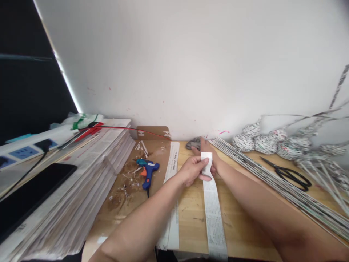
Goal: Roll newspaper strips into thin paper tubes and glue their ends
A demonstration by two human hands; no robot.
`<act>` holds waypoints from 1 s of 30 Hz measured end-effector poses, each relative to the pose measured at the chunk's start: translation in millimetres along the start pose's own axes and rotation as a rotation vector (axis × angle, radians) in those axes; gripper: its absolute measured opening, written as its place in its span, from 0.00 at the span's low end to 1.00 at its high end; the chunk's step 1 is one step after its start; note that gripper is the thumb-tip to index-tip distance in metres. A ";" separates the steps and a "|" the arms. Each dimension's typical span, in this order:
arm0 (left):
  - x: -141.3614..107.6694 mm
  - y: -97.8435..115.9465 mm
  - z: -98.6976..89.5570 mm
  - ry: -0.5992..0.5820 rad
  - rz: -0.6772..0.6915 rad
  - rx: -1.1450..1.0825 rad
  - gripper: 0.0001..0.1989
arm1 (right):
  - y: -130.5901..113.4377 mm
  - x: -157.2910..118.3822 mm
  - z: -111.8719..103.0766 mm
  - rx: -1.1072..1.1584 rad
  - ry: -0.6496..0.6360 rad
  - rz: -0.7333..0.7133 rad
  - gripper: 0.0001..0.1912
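A long printed paper strip [214, 214] runs from the hands down over the front edge of the wooden table [191, 218]. My left hand [195, 170] pinches the strip near its far end between thumb and fingers. Just behind it, my right hand [209, 154] reaches beside a grey crumpled cloth [193, 143]; some of its fingers are extended, while others are hidden behind the strip and my left hand. Whether my right hand grips anything cannot be made out. More paper strips [172, 163] lie to the left of my hands.
On the left are a blue glue gun [148, 173] on stained cardboard [109, 214], a tall newspaper stack [89, 196], a black phone [32, 196] and a power strip [32, 145]. Rolled paper sticks [261, 174], black scissors [289, 174] and woven paper shapes [264, 143] lie right.
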State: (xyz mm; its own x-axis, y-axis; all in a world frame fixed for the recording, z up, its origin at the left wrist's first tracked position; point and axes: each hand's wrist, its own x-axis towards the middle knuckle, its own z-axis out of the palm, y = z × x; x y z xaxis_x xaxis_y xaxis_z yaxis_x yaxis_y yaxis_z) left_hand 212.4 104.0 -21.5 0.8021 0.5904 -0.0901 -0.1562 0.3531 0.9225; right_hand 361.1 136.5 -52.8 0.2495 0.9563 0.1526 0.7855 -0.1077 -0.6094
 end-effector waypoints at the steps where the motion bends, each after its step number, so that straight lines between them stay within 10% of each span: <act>1: 0.4 -1.3 0.5 0.001 -0.005 0.000 0.21 | -2.9 4.6 0.8 -0.102 0.025 0.034 0.20; 14: 1.5 -5.5 0.4 0.071 -0.035 0.135 0.20 | -8.1 26.4 2.2 -0.367 0.044 0.140 0.35; 20: 2.9 -8.3 -1.6 0.070 -0.031 0.140 0.20 | -3.2 21.4 4.1 -0.332 0.044 0.146 0.22; 30: 1.6 -9.0 -1.9 0.080 -0.024 0.106 0.16 | 7.6 7.3 -36.5 -0.190 0.075 0.094 0.29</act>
State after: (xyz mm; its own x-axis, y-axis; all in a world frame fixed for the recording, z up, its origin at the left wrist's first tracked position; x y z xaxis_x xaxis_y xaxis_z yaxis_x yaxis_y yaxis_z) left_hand 214.0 103.1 -30.6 0.7559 0.6399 -0.1387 -0.0722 0.2921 0.9537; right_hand 389.5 132.8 -27.9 0.3624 0.9174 0.1645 0.8479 -0.2512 -0.4669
